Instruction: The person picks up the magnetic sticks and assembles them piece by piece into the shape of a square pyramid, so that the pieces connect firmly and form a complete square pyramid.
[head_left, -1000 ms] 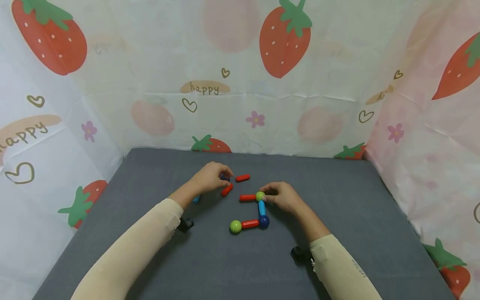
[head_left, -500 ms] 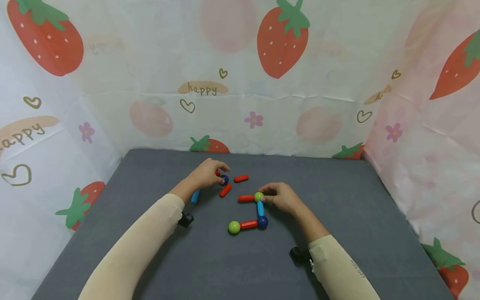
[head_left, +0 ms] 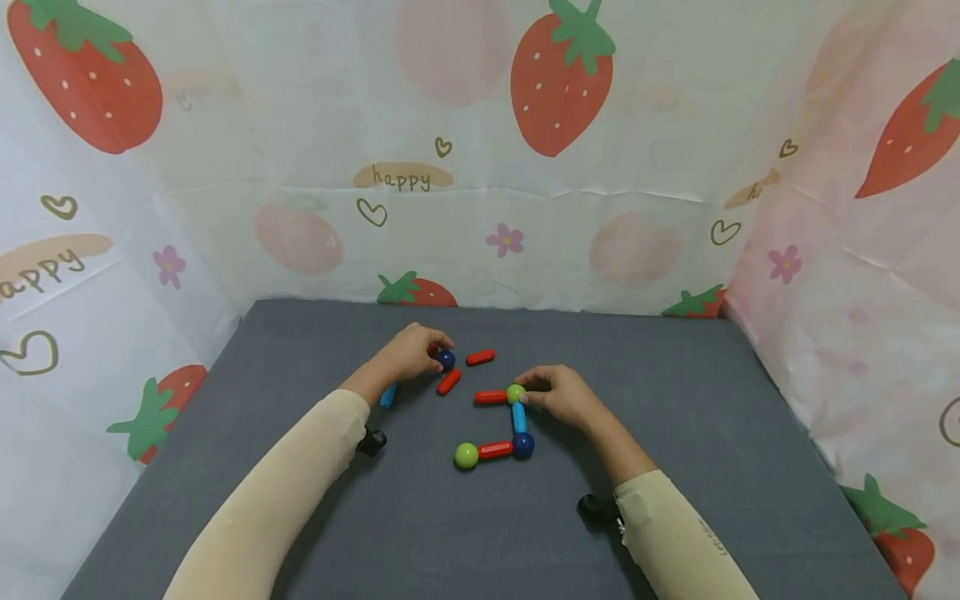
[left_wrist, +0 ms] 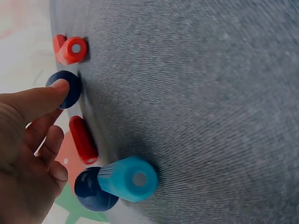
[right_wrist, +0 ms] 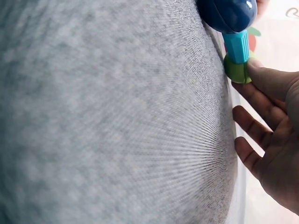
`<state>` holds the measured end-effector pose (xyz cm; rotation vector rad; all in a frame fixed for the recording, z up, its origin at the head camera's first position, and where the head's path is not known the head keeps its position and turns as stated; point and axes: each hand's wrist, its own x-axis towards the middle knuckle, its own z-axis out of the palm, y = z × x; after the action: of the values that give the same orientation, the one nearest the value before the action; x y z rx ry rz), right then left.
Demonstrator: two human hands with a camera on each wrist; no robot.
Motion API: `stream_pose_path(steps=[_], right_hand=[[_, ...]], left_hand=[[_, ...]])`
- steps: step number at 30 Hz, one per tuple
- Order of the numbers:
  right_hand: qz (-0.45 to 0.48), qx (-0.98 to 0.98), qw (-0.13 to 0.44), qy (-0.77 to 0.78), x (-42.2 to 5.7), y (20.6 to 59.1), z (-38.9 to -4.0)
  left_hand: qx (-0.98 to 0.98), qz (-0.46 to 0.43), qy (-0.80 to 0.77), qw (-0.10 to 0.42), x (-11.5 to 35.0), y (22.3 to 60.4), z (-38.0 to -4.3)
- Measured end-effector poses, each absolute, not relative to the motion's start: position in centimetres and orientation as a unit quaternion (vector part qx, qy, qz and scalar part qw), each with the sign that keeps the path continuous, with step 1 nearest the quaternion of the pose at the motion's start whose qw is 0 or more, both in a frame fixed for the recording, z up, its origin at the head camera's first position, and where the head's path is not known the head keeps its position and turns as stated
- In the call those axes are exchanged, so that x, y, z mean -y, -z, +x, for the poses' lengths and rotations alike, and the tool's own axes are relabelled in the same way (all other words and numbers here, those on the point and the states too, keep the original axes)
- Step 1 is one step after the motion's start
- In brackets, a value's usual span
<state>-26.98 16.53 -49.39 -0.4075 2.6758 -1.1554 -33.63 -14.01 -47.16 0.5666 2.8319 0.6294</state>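
My left hand (head_left: 408, 352) pinches a dark blue ball (left_wrist: 71, 88) between thumb and forefinger, at the back of the grey table. Beside it lie loose red rods (head_left: 449, 382), and a light blue rod (left_wrist: 131, 179) meets a second dark blue ball (left_wrist: 93, 191) below that hand. My right hand (head_left: 562, 394) pinches a green ball (head_left: 515, 393), which joins a red rod (head_left: 491, 397) and a light blue rod (head_left: 519, 417). From there the chain runs through a dark blue ball (head_left: 522, 444) and a red rod (head_left: 495, 450) to another green ball (head_left: 467, 456).
Another loose red rod (head_left: 480, 357) lies between the hands, further back. The grey table (head_left: 420, 533) is enclosed by strawberry-print cloth (head_left: 300, 158) at the back and sides. Each wrist carries a small black camera (head_left: 597, 510).
My left hand has shifted slightly, its fingers lifting off and then closing on the dark blue ball again. My right hand stays on the green ball, and the joined chain keeps its shape.
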Motion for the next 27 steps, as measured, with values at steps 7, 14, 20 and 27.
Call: stream_pose_path(steps=[7,14,20,27], right_hand=[[-0.136,-0.904,0.098,0.394,-16.49,49.46,-27.1],[-0.136,-0.904,0.099,0.393,-16.52,49.45,-27.04],[-0.137,-0.903,0.097,0.395,-16.53,49.63,-27.01],[-0.136,-0.903,0.096,0.395,-16.54,49.63,-27.08]], left_hand=[[-0.957,0.191,-0.204,0.084,14.1,47.49,-33.53],[-0.958,0.189,-0.202,0.079,14.12,47.54,-33.46],[-0.957,0.189,-0.207,0.071,14.32,47.68,-33.42],[-0.955,0.182,-0.228,0.06,14.77,47.43,-33.18]])
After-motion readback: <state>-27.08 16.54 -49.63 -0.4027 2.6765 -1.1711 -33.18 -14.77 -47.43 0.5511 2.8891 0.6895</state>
